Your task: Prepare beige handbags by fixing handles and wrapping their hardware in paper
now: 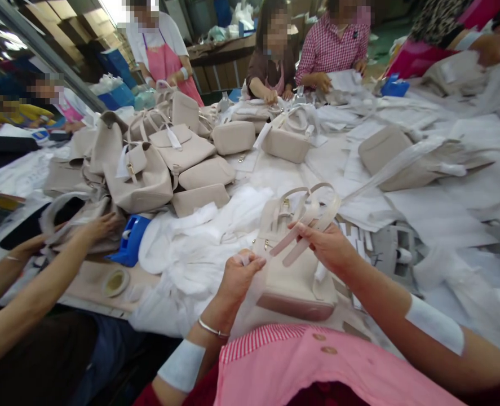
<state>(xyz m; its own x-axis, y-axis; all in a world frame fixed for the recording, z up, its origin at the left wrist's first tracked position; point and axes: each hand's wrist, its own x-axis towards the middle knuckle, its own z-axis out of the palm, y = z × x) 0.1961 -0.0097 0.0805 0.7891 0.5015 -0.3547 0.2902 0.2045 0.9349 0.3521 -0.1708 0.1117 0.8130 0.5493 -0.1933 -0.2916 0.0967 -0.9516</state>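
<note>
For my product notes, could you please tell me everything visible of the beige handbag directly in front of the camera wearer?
The beige handbag has a smooth, leather-like look, gold-toned hardware and slim straps. It appears to lie flat, base toward the camera, with crumpled white wrapping to its left. The right hand grips the straps above it, their flat ends jutting free.

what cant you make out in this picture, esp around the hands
All in the head view:
- Left hand: its curled fingers hide the end of the whitish strip.
- Right hand: some fingers are hidden by the straps and the hand itself.
- Beige bag: its outer side hides the inside.
- White tag: any print is too small and blurred.
- Person at upper right: cut off by the top edge.
</note>
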